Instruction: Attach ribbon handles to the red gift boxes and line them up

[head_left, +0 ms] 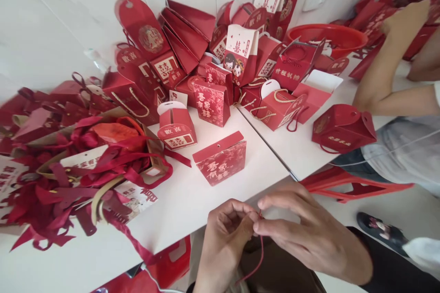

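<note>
My left hand (227,238) is closed in a pinch on a thin red cord (261,256), just off the table's front edge. Thumb and fingers of my right hand (299,226) meet the same cord right beside it. The cord's loose end hangs down in a curve below my fingers; the part between the fingertips is mostly hidden. Nearest to my hands on the table stands a red gift box (223,160) with white lettering and a small hole near its top. Behind it are a similar patterned box (211,103) and a red box with a white handle (177,128).
A carton (156,155) overflowing with red ribbons stands at the left. Many red gift boxes (189,32) pile against the wall. A red basin (326,39) sits behind. At the right are another person's arm (381,73) and a red stool (354,183).
</note>
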